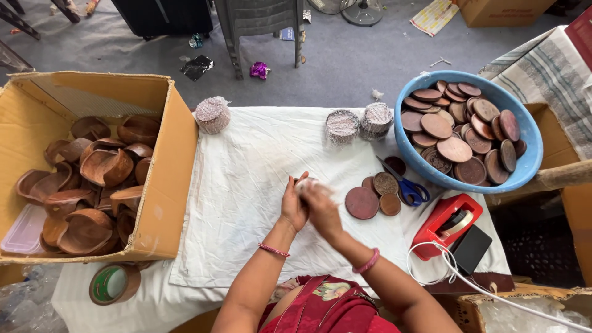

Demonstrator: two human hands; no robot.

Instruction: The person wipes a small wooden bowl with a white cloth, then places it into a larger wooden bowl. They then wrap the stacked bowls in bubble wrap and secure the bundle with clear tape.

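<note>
Evidently both hands meet at the middle of the white cloth [246, 179], closed together around a small pale bundle [306, 184] that looks like a round thing being wrapped in thin paper or plastic; motion blur hides exactly what it is. The left hand [293, 206] cups it from beneath and behind with fingers curled tight, and the right hand [320, 206] lies over the top, fingers folded down on the wrap. To do this well, I judge the lower hand should keep the piece steady while the upper one pulls the wrap snug and smooths the loose ends under, so nothing springs open.

Going from the left: a clear plastic tub [23, 229] lies at the edge of a large open cardboard box [166, 179] holding brown wooden bowl-like pieces [102, 166]. Below it rests a roll of brown packing tape [114, 283] with a green inner core. At the far edge of the cloth sits one wrapped, silvery-pink round bundle [213, 115], and further right two more wrapped bundles [359, 121] side by side. Just right of the hands lie a few loose wooden discs [362, 202] and blue-handled scissors [407, 185]. Beyond them, a blue plastic basin [530, 154] is heaped with more brown discs. Near the cloth's right edge stands a red tape dispenser [445, 223], touching a flat black device [472, 248] with a white cable [431, 253]. Another cardboard carton [499, 11] shows at the top right.
</note>
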